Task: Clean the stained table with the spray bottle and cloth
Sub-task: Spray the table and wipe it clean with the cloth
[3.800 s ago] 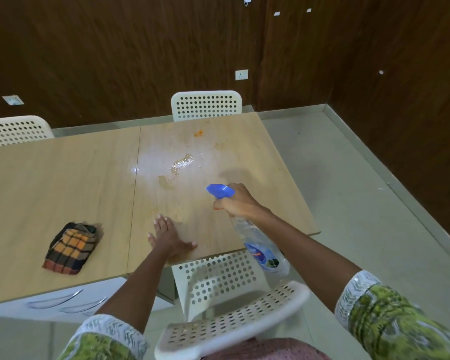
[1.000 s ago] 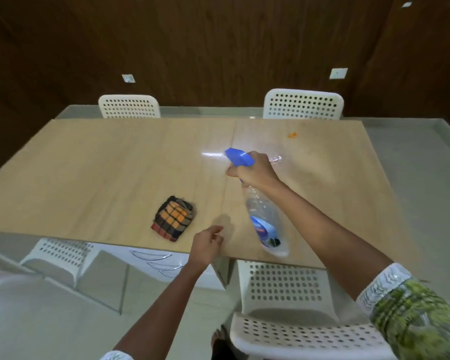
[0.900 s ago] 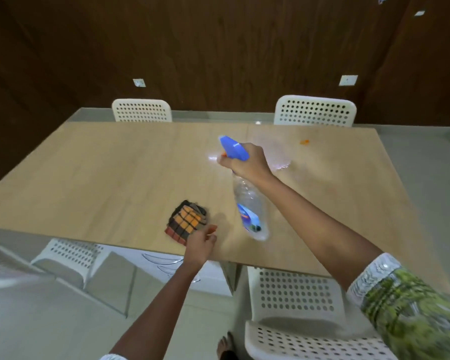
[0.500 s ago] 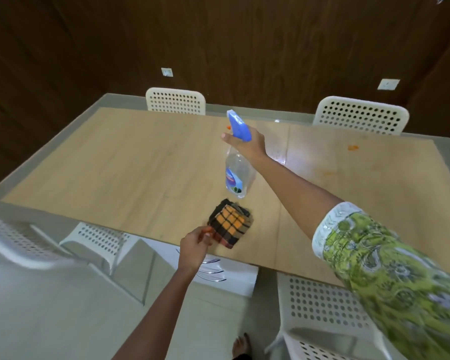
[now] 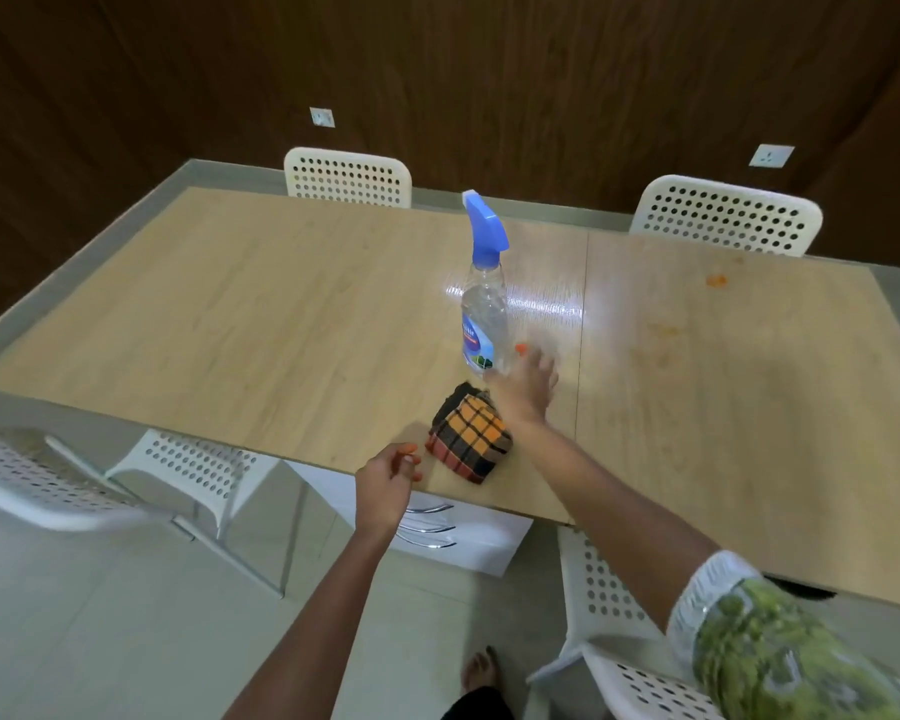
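Dark wood-panelled walls close in a room with a pale tiled floor, and a long light-wood table (image 5: 281,314) made of two joined tops fills the middle of the view. Two white perforated chairs (image 5: 347,177) stand along its far side, and more of the same kind sit at the near edge. A white drawer unit (image 5: 468,532) with chrome handles shows under the near edge.

The spray bottle (image 5: 484,304), clear with a blue trigger head, stands upright on the table near the seam between the two tops. Orange stains (image 5: 717,281) mark the right-hand top, well apart from the bottle, with fainter smears nearer the middle.

The right hand (image 5: 526,389) reaches forward over the table with the arm stretched out, a green patterned sleeve at the upper arm. Its fingers are spread and loose, just beside the base of the bottle; the hand is blurred, so whether a fingertip touches the bottle is hard to say. Its grip holds nothing.

The folded checked cloth (image 5: 470,439), orange, black and red, lies on the table by the near edge, just below the right wrist.

The left hand (image 5: 388,478) hangs at the table's near edge, just left of the cloth, fingers loosely curled with the thumb near the fingertips, its grip empty and apart from the cloth.
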